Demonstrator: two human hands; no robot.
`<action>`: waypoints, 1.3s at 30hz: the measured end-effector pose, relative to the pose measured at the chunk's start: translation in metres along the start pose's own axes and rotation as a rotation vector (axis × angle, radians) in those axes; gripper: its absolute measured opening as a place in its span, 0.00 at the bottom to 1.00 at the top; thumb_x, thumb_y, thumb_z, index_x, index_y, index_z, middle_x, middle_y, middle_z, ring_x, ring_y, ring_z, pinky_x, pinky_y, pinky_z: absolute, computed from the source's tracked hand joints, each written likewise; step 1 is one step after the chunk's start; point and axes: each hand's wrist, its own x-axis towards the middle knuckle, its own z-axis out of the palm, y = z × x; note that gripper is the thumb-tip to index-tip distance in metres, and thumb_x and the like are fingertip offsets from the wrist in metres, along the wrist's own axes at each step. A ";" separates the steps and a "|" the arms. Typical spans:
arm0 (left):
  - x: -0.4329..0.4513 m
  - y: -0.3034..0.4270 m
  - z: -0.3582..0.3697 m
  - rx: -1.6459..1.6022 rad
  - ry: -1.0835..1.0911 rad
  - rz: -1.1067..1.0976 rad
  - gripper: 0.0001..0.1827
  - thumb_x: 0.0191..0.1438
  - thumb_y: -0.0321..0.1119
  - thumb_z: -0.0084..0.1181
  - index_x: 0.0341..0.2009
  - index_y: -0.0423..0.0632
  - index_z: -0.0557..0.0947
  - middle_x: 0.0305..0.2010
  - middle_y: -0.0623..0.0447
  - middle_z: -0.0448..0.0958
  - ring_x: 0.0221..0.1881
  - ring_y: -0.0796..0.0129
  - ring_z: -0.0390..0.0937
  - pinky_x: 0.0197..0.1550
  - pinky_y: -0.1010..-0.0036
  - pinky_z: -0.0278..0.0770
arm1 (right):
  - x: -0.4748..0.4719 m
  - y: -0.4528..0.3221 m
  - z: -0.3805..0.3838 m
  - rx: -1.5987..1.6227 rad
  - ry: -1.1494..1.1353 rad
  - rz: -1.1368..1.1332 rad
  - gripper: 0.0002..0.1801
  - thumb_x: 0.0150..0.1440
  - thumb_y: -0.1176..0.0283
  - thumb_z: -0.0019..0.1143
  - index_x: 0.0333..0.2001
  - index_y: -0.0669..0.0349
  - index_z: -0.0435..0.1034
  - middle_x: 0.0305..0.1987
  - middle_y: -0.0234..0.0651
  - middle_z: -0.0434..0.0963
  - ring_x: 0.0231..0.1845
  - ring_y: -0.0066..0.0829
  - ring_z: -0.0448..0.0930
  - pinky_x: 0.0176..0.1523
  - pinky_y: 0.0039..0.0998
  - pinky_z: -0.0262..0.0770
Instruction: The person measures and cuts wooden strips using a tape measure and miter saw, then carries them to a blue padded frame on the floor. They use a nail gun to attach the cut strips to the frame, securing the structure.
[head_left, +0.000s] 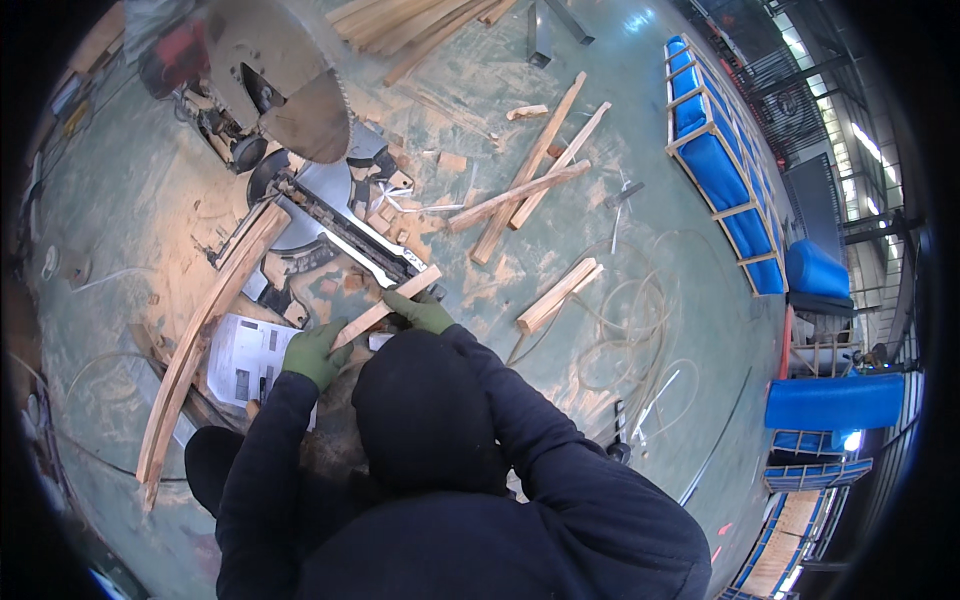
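Note:
Both of my hands wear green gloves and hold a short wooden strip before me. My left hand (316, 354) grips the near end of the short wooden strip (367, 320). Closer to its far end, my right hand (421, 310) holds the same strip, fingers partly hidden by it and by my head. Just beyond the strip lies the slotted metal table of a mitre saw (352, 244). Its large toothed blade (311, 124) stands raised at the upper left, apart from my hands. Long wooden battens (202, 330) rest across the saw's left side.
Sawdust and offcuts surround the saw. Crossed wooden battens (525, 180) and a short wood stack (559, 295) lie to the right, near a coiled hose (626, 330). A white sheet with cutouts (225, 352) is by my left hand. Blue-wrapped crates (720, 165) stand farther right.

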 end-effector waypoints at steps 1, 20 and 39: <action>0.000 0.000 0.000 0.006 -0.009 0.002 0.27 0.54 0.43 0.62 0.57 0.49 0.77 0.46 0.42 0.81 0.44 0.46 0.79 0.47 0.57 0.75 | 0.000 0.001 0.001 0.021 0.011 0.019 0.24 0.59 0.60 0.67 0.51 0.65 0.71 0.39 0.33 0.81 0.33 0.23 0.81 0.33 0.26 0.78; 0.010 0.011 -0.015 -0.119 -0.188 -0.017 0.28 0.54 0.55 0.60 0.56 0.57 0.78 0.40 0.44 0.83 0.38 0.48 0.82 0.42 0.56 0.78 | 0.033 0.015 -0.065 -0.020 0.061 -0.152 0.23 0.62 0.51 0.59 0.48 0.60 0.70 0.33 0.26 0.72 0.30 0.24 0.72 0.36 0.28 0.73; -0.173 -0.187 -0.184 0.534 -0.085 -0.916 0.52 0.40 0.60 0.70 0.68 0.57 0.64 0.64 0.45 0.71 0.62 0.46 0.71 0.62 0.56 0.70 | -0.027 -0.092 -0.241 -0.608 0.737 -0.225 0.30 0.51 0.47 0.71 0.44 0.57 0.68 0.25 0.32 0.73 0.20 0.22 0.72 0.19 0.26 0.62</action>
